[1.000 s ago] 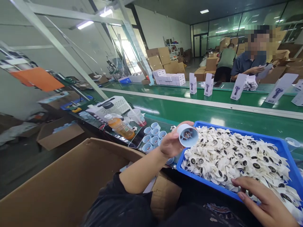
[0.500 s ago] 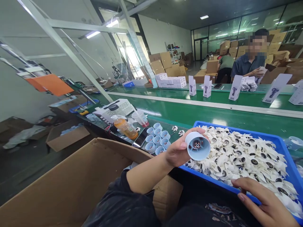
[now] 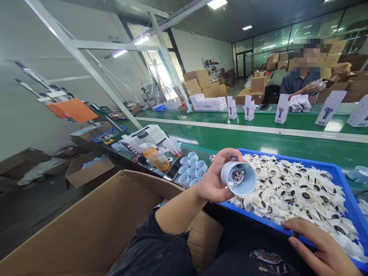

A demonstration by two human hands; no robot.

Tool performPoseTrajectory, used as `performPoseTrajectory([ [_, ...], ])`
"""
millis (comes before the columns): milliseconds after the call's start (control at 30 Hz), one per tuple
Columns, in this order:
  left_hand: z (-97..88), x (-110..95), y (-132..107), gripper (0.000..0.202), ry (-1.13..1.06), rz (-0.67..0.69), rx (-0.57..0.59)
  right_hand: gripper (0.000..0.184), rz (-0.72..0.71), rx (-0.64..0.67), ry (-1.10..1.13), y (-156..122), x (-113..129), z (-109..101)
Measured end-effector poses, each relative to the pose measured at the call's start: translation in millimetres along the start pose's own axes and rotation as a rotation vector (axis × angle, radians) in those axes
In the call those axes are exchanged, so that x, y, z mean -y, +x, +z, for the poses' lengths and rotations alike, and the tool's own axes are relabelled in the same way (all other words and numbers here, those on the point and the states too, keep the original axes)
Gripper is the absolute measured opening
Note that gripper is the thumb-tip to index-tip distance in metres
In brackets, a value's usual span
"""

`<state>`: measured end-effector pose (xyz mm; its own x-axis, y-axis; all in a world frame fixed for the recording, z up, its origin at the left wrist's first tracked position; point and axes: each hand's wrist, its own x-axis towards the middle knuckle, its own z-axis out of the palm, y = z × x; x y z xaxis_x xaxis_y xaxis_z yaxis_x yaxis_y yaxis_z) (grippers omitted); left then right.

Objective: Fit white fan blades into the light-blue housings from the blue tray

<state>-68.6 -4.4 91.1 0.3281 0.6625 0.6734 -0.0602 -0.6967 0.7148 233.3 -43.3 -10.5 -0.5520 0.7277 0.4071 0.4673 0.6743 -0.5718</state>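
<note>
My left hand [image 3: 214,180] is wrapped round a light blue fan housing [image 3: 250,180], its open end facing me. Copper motor windings show inside it. By the near edge of a blue tray [image 3: 335,168], my right hand [image 3: 319,245] has thumb and forefinger apart, with nothing seen between them; its other fingers are partly out of view. White fan impellers [image 3: 290,188] with dark hubs fill the tray in a heap. Left of my left hand, several more blue fan housings [image 3: 192,171] stand grouped on the bench.
A large cardboard box [image 3: 86,226] is at my left. An orange-filled bottle [image 3: 156,158], a plastic cup [image 3: 173,145] and a phone [image 3: 173,170] are beyond it. White printed boxes [image 3: 282,109] stand across the green conveyor [image 3: 207,134], where another person [image 3: 301,78] sits.
My left hand has turned the fan housing and shifted its grip, the thumb now lower on it. My right hand has hardly moved. The view has shifted slightly.
</note>
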Motion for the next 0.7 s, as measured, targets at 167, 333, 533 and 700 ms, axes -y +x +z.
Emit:
performPoseTrajectory([
  [167, -7.2, -8.8, 5.0, 0.047, 0.537, 0.382, -0.092, 0.035, 0.015, -0.023, 0.018, -8.0, -8.5, 5.3],
  [333, -3.1, -17.2, 2.5, 0.053, 0.781, 0.552, -0.122, 0.032, 0.033, -0.047, 0.048, -16.1, -15.5, 13.4],
  [533, 4.2, -20.2, -1.8, 0.060, 0.857, 0.513, -0.040, 0.034, 0.074, -0.032, 0.064, -15.8, -9.3, 11.4],
  [700, 19.3, 20.1, 8.9, 0.059, 0.638, -0.116, 0.218, 0.030, 0.143, 0.046, 0.189, -4.9, 13.8, 3.8],
])
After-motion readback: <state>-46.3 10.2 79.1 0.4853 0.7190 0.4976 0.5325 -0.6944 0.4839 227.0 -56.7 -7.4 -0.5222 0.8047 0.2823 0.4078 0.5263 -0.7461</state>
